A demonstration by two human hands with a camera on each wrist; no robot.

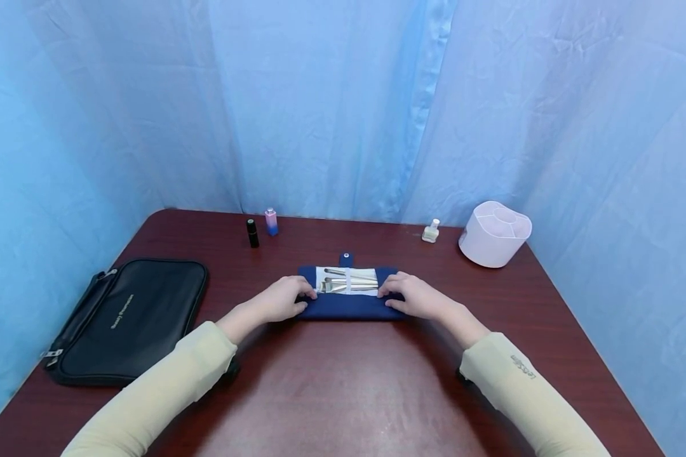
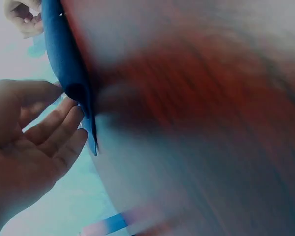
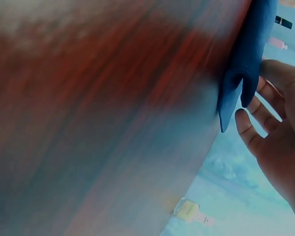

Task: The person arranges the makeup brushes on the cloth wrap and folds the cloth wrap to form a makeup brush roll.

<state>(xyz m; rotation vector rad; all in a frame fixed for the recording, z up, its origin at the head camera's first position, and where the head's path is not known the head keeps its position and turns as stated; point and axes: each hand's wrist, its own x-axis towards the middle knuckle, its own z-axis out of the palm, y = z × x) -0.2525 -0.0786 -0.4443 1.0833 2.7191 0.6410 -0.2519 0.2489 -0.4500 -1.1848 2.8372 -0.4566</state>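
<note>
A dark blue fabric brush roll (image 1: 349,308) lies in the middle of the table, its near part folded up over the lower side. Slim makeup brushes (image 1: 336,281) show on its pale lining under a white elastic band. At the far edge a small tab (image 1: 345,259) with a snap sticks out. My left hand (image 1: 282,298) pinches the left end of the fold between thumb and fingers. At the other end, my right hand (image 1: 416,296) pinches the fold likewise. Both wrist views show the rolled end of the fabric (image 2: 71,73) close against the fingertips.
A black zip case (image 1: 143,317) lies at the left, close to my left forearm. Toward the back stand a black tube (image 1: 253,233), a pink-and-blue bottle (image 1: 271,222), a small white-capped bottle (image 1: 430,232) and a pale divided organizer (image 1: 491,244). Blue curtains (image 1: 331,114) border the table.
</note>
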